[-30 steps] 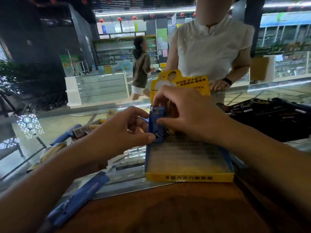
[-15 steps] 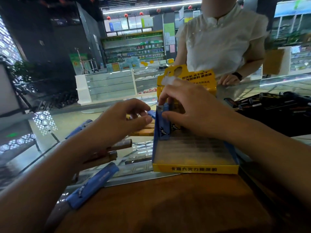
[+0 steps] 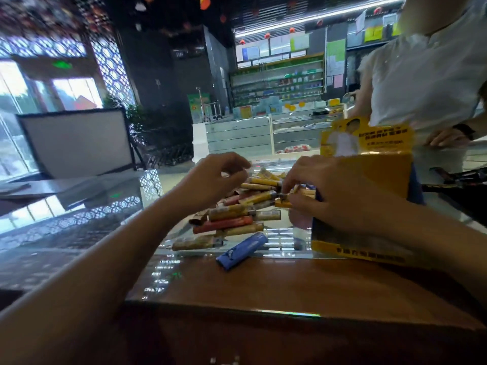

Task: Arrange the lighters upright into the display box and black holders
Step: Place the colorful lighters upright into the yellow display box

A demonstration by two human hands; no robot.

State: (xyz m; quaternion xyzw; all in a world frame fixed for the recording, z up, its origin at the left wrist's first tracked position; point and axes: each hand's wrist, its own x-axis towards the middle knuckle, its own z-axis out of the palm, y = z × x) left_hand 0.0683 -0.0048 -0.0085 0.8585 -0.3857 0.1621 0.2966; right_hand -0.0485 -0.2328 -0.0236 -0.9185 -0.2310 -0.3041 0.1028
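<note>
A pile of several yellow, red and brown lighters (image 3: 237,217) lies flat on the glass counter. One blue lighter (image 3: 242,250) lies apart at the front. The yellow display box (image 3: 369,252) stands to the right, its printed back card (image 3: 369,138) upright. My right hand (image 3: 334,198) reaches from over the box to the pile's right edge, and its curled fingertips pinch a yellow lighter (image 3: 283,204). A bit of blue shows under that hand. My left hand (image 3: 218,177) hovers above the pile, its fingers loosely curled and holding nothing. The black holders (image 3: 458,185) are at the far right, mostly cut off.
A person in a white top (image 3: 427,80) stands behind the counter, one hand (image 3: 445,137) resting on it. The glass counter (image 3: 79,219) stretches left, with a wooden edge (image 3: 263,285) in front. A white board (image 3: 76,143) stands at the back left.
The view has swung left, bringing the pile into sight. My right hand has left the blue lighter in the box and reached to the pile. My left hand has lifted above the pile.
</note>
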